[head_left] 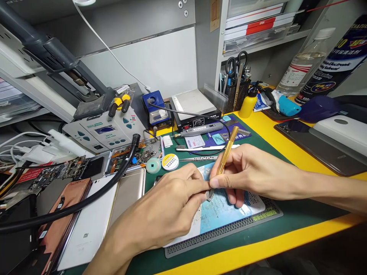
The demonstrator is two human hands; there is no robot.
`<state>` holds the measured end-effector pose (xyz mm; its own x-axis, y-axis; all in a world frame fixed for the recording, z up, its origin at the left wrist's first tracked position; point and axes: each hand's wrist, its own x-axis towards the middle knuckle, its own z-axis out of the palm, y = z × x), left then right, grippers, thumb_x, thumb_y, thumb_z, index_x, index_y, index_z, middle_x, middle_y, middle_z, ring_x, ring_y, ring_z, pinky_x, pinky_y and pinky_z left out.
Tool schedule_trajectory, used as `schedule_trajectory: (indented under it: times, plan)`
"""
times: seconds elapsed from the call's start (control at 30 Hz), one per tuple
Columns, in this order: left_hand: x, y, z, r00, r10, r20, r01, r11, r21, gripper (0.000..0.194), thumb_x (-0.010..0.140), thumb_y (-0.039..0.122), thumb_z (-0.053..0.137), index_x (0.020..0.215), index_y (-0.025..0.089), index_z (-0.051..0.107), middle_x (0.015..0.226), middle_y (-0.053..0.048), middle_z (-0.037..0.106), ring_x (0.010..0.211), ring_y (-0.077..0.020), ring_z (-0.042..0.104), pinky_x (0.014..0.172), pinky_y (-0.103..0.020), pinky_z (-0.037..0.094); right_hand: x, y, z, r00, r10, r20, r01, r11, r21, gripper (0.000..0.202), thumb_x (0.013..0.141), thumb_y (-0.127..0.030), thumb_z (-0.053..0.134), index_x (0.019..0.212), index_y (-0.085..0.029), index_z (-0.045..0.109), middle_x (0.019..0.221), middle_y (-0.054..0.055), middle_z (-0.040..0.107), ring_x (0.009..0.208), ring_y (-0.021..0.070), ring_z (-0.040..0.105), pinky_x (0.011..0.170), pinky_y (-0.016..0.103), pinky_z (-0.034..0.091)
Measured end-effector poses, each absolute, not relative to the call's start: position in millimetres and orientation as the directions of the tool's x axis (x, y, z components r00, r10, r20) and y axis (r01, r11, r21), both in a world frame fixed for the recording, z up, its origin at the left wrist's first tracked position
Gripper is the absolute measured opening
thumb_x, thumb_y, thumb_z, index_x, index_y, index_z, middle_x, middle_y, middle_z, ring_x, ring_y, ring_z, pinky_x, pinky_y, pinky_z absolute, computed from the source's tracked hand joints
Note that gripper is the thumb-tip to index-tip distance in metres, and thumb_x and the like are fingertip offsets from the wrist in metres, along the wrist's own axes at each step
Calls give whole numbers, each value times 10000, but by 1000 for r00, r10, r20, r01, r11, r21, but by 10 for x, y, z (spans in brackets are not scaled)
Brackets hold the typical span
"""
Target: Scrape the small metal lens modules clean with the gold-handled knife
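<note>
My right hand (236, 175) is closed around a slim gold craft knife (228, 151), which leans with its handle up and its tip pointing down. My left hand (172, 206) pinches a small grey metal piece (210, 194) between thumb and fingers, right at the knife's tip. What else the left fingers cover is hidden. Both hands meet over a worn blue and white sheet (223, 214), which lies on a grey perforated mat (197, 248).
Several phones and back covers, among them a white phone (88, 225), lie at the left under a black hose (94, 196). Behind stand a rework station (110, 130) and a hot plate (192, 105). Tweezers (197, 159) and a white brush (206, 148) lie beyond my hands.
</note>
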<state>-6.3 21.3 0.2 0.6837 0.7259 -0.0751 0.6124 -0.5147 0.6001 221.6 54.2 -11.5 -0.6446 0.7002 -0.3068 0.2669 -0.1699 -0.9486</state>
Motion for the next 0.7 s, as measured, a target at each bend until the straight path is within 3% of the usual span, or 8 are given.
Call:
schedule_trajectory:
  times: [0.33,0.7]
  plan:
    - [-63,225,-14,664,740,-104,632,-482,606,209,1021,189,485,982,234,685,931,13,551,890,-135,524,777,-297,380,2223,538,-127,-642,700,-312,256,-187,-948,238,869,-383,759,896,-154,696,617,8,673,524,137,661,515,204,555]
    - [-69,166,-88,581,814,-7,651,-460,604,139,956,219,613,1060,256,697,856,22,585,760,-124,529,693,-266,383,2256,514,-159,-615,719,-324,264,-200,-944,244,869,-380,762,878,-148,689,599,17,685,532,155,671,507,216,557]
